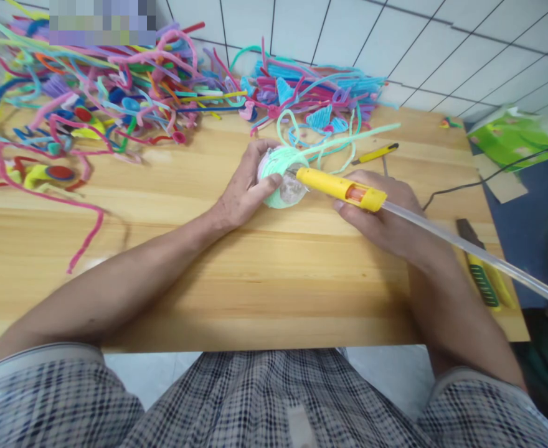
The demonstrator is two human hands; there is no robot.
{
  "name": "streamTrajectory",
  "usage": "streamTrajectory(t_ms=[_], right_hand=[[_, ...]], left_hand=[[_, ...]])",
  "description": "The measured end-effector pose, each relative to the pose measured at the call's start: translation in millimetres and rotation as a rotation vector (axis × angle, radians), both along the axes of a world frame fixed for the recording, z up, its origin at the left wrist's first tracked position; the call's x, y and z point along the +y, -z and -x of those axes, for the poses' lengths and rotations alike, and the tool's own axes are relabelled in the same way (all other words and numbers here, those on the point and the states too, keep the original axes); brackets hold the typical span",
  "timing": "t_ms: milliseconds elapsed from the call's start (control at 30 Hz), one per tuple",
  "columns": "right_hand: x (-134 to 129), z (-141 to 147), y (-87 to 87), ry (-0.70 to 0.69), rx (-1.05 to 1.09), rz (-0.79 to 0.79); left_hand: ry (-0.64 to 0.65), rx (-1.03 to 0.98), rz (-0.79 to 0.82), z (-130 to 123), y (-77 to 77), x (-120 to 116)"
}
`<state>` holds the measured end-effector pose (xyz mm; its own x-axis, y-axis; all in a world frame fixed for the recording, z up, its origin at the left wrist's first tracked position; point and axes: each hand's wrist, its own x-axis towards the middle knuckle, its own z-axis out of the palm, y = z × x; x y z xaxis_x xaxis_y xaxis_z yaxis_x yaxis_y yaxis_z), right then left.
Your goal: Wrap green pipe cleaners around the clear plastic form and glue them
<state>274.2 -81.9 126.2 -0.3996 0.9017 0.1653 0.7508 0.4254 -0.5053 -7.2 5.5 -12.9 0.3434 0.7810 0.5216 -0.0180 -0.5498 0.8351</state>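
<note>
My left hand (250, 186) is closed around a small round object wrapped in mint-green pipe cleaner (281, 160), with a clear, shiny patch on its near side. One loose end of the pipe cleaner sticks out to the right. A yellow hot glue gun (330, 183) is gripped in my right hand (381, 211), its nozzle touching or very close to the wrapped surface. From its back end a long translucent glue stick (470, 246) runs out to the right. The fingers under the glue gun are partly hidden.
Heaped pipe cleaners (138, 87) in many colours cover the back left, with more bundles (321, 87) by the tiled wall. A yellow utility knife (377, 154) lies beyond my right hand. Near the right edge are a yellow-green handled tool (484, 280) and a black cord (489, 177).
</note>
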Motion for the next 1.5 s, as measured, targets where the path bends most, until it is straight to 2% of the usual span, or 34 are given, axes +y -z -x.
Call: streamTrajectory(t_ms=[433, 1067, 1500], right_hand=[[-1.1, -6.2, -2.7, 0.021, 0.008, 0.002], [1.2, 0.7, -0.7, 0.009, 0.011, 0.022], [6.0, -15.1, 9.8, -0.005, 0.05, -0.05]], left_hand=[[0.004, 0.001, 0.008, -0.6, -0.4, 0.5], [-0.004, 0.017, -0.004, 1.3, 0.4, 1.9], [-0.001, -0.001, -0.024, 0.0, 2.8, 2.6]])
